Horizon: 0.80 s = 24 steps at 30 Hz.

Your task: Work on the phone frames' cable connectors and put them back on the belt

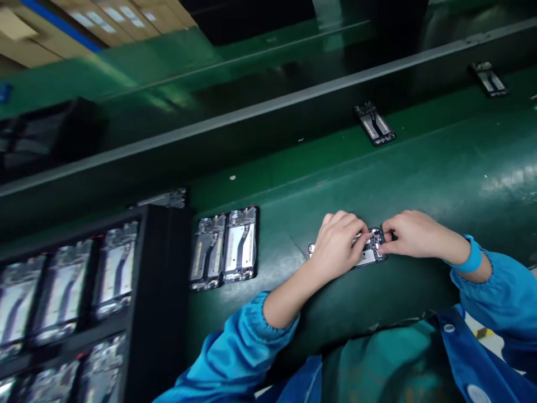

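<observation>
An open phone body (369, 256) lies crosswise on the green work surface, its circuit parts and pale metal plate showing. My left hand (339, 240) rests over its middle, with thumb and fingertips closed on it near the right end. Much of the phone body is hidden under that hand. At its right end my right hand (409, 235) is pinched around something small and dark that I cannot make out. Left of my hands, two more open phone bodies (241, 246) lie side by side on the surface.
A black tray (161, 280) of several phone bodies stands at the left. Single phone bodies lie farther back, one past the middle (375, 124) and one at far right (490, 79). A raised grey rail (268, 103) crosses behind them. Cardboard boxes (126, 22) sit at upper left.
</observation>
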Tool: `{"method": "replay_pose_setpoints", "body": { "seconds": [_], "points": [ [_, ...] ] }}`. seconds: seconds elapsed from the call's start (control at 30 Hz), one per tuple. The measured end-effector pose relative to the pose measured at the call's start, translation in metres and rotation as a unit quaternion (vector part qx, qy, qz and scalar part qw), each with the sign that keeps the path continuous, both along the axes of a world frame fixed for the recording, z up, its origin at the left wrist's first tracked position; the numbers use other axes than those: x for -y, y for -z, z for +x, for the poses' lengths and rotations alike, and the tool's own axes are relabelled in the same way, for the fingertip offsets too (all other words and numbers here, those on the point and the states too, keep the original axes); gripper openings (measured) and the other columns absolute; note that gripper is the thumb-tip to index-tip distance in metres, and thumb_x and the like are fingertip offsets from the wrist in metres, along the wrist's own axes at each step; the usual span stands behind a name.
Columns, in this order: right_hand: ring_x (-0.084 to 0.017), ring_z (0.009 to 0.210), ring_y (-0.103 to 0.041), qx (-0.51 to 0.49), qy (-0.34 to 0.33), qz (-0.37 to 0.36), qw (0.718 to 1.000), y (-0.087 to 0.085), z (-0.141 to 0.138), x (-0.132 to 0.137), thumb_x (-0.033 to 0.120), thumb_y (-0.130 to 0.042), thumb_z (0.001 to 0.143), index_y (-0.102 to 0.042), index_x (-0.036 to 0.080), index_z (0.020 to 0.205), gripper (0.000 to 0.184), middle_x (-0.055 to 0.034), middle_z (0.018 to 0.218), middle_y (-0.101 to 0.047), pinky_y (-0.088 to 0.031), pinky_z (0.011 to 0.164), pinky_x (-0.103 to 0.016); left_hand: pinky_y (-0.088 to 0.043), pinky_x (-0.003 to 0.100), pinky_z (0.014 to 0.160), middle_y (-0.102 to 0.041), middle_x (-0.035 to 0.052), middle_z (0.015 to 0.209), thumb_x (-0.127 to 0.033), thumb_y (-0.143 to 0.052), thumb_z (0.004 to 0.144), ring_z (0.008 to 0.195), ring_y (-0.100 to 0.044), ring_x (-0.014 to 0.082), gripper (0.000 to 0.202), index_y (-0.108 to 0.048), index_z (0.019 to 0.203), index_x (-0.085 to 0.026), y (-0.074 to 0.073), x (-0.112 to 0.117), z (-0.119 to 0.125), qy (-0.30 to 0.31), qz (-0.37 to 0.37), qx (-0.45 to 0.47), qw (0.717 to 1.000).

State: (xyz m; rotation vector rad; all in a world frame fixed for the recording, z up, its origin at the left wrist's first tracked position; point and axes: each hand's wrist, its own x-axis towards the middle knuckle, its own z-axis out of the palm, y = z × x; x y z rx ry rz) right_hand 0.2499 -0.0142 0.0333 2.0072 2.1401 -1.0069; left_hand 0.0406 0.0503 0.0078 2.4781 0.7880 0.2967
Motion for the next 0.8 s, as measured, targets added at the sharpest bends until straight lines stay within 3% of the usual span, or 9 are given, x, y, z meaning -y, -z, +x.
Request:
{"method": "replay_pose_setpoints", "body": {
  "seconds": [0.1, 0.23, 0.37, 0.43, 0.6, 0.8],
  "points": [
    [-0.014, 0.056, -0.046, -0.004, 0.01, 0.0, 1.0, 0.002, 0.0, 0.001, 0.043, -0.074, 0.08, -0.063, 0.021, 0.067, 0.028, 0.0012, 0.059, -0.059, -0.023, 0.053, -0.03, -0.035, 0.037, 0.078, -0.068, 0.0034, 0.084, -0.027, -0.057, 0.099, 0.087, -0.057, 0.0207, 0.017, -0.067, 0.088, -0.02, -0.001, -0.001, -0.003, 0.033, 0.013, -0.013, 0.999],
    [-0.01, 0.049, -0.041, -0.111, 0.06, -0.063, 0.99, 0.002, 0.003, 0.001, 0.033, -0.068, 0.082, -0.058, 0.019, 0.058, 0.029, 0.0044, 0.049, -0.048, -0.025, 0.049, -0.027, -0.035, 0.036, 0.077, -0.066, 0.0037, 0.085, -0.029, -0.053, 0.099, 0.088, -0.056, 0.0208, 0.019, -0.068, 0.09, -0.019, -0.002, -0.003, -0.007, 0.059, 0.015, -0.002, 0.998],
    [-0.01, 0.038, -0.046, -0.194, 0.171, -0.222, 0.94, -0.001, 0.0, -0.004, 0.026, -0.061, 0.085, -0.064, 0.019, 0.063, 0.023, 0.0054, 0.043, -0.049, -0.033, 0.04, -0.022, -0.035, 0.036, 0.076, -0.065, 0.0043, 0.083, -0.029, -0.049, 0.102, 0.086, -0.055, 0.0208, 0.025, -0.067, 0.087, -0.018, 0.003, -0.001, -0.005, 0.063, 0.032, 0.025, 0.997],
    [-0.01, 0.035, -0.049, -0.211, 0.207, -0.258, 0.92, -0.003, -0.002, -0.006, 0.025, -0.059, 0.088, -0.064, 0.019, 0.064, 0.025, 0.0043, 0.043, -0.054, -0.036, 0.037, -0.02, -0.034, 0.036, 0.075, -0.065, 0.0043, 0.082, -0.029, -0.049, 0.102, 0.086, -0.054, 0.021, 0.026, -0.067, 0.086, -0.018, 0.007, 0.001, -0.003, 0.055, 0.043, 0.044, 0.997],
    [-0.008, 0.033, -0.05, -0.237, 0.244, -0.27, 0.901, -0.006, -0.002, -0.008, 0.028, -0.06, 0.095, -0.06, 0.017, 0.06, 0.037, 0.0022, 0.043, -0.057, -0.036, 0.034, -0.017, -0.034, 0.036, 0.074, -0.065, 0.0037, 0.079, -0.027, -0.051, 0.101, 0.084, -0.053, 0.0202, 0.025, -0.067, 0.085, -0.017, 0.011, 0.003, -0.002, 0.055, 0.032, 0.076, 0.995],
    [-0.008, 0.032, -0.051, -0.244, 0.257, -0.276, 0.893, -0.002, 0.0, -0.007, 0.032, -0.064, 0.095, -0.062, 0.016, 0.061, 0.037, 0.0016, 0.042, -0.058, -0.036, 0.032, -0.016, -0.035, 0.036, 0.076, -0.066, 0.0039, 0.081, -0.027, -0.052, 0.1, 0.088, -0.054, 0.021, 0.023, -0.068, 0.085, -0.017, 0.011, 0.001, -0.001, 0.052, 0.007, 0.083, 0.995]
  ]
}}
